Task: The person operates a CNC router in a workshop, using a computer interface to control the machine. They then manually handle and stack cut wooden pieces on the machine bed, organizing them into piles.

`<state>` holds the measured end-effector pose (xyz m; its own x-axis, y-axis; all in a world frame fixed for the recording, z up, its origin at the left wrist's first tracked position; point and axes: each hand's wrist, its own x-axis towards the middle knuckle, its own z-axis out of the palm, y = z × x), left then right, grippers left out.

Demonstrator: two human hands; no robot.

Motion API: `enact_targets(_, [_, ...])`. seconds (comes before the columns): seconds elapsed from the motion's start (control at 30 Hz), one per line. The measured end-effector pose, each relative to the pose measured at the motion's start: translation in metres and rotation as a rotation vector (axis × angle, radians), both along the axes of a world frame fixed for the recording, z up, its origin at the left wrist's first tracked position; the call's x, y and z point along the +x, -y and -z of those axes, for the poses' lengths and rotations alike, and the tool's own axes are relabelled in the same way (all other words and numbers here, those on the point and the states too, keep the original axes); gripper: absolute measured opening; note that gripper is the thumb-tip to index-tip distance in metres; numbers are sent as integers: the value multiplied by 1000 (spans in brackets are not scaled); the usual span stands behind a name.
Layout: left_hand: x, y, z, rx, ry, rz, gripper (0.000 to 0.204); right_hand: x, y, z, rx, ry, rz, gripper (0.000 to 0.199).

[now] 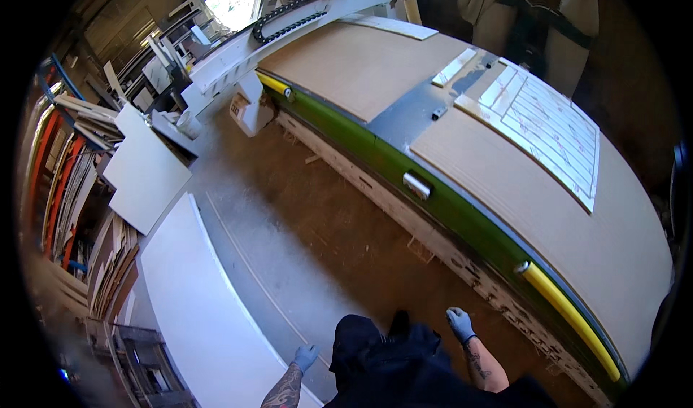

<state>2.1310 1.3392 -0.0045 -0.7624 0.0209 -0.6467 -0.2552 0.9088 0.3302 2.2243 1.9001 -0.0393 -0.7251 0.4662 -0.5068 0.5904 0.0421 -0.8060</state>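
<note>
My left hand (306,357), in a grey-blue glove, hangs low beside the edge of a large white sheet (209,307); its fingers are loosely apart, and nothing shows in them. Whether it touches the sheet is hard to tell. On the other side of my body, my right hand (460,324) wears a similar glove. Its fingers are curled in, with no object visible in them. Right of that hand runs the long machine bed (476,224), with a green side. Pale brown boards (498,159) cover much of its top, and a white grooved panel (552,126) lies on them.
A white gantry (303,29) with a black cable chain spans the bed's far end. Yellow padded bars (570,318) line its side. Stepped white board (148,170) and stacked offcuts (112,264) stand at left. Brown dusty floor (339,220) runs between.
</note>
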Motion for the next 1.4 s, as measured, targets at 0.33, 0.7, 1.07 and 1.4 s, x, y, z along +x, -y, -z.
enact_targets(0.33, [-379, -14, 73, -2, -37, 508, 36, -201, 23, -34, 29, -187, 499, 29])
enact_targets(0.7, [-680, -205, -12, 374, -120, 533, 36, -260, 34, -63, 39, -148, 799, 27])
enact_targets(1.07, [-765, -496, -114, 659, -413, 650, 38, -326, -29, -47, -57, -177, 906, 25])
enact_targets(1.4, [-1001, -820, -59, 691, -608, 631, 43, -423, -14, -47, 129, 212, 925, 24])
